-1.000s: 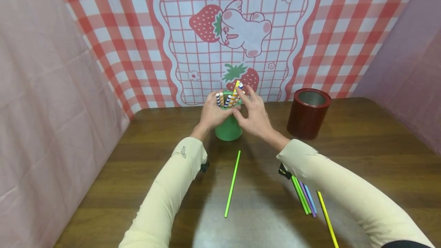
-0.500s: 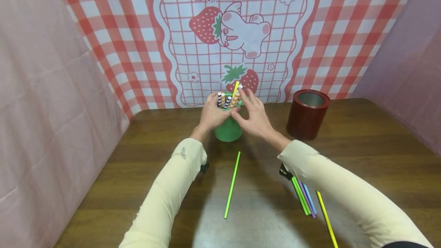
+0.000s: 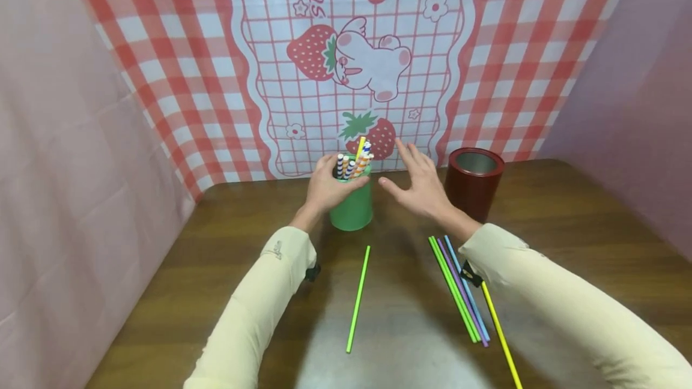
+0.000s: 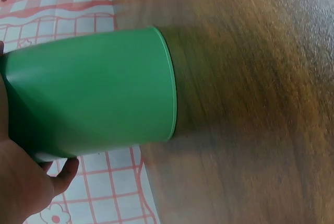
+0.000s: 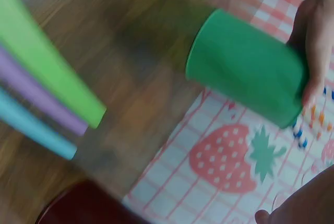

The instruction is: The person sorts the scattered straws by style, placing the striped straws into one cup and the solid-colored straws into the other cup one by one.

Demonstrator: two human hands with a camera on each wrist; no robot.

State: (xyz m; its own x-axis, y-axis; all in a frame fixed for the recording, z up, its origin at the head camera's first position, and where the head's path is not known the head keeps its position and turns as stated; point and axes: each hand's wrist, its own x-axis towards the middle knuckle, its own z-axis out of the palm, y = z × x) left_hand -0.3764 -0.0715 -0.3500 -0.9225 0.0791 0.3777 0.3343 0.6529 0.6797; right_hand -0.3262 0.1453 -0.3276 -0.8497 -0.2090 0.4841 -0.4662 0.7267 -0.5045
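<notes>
In the head view a green can (image 3: 350,212) stands upright near the back of the table, holding several striped straws (image 3: 361,165) and a yellow straw (image 3: 361,144). My left hand (image 3: 326,189) grips the can near its rim, thumb across the front. In the left wrist view that hand curves round the can (image 4: 94,88). My right hand (image 3: 424,189) is to the right of the can, apart from it, fingers spread and nothing in them. The right wrist view shows the can (image 5: 245,67) with the left hand (image 5: 317,41) on its top end.
A dark red can (image 3: 476,182) stands behind the right forearm. One light green straw (image 3: 358,299) lies on the table in front. Green, purple and blue straws (image 3: 459,287) lie together at right, beside a yellow straw (image 3: 501,335). A patterned cloth (image 3: 373,65) hangs behind.
My right hand has left the green can and its straws and moved to the right, uncovering more of the straws on the table. The left hand stays on the can.
</notes>
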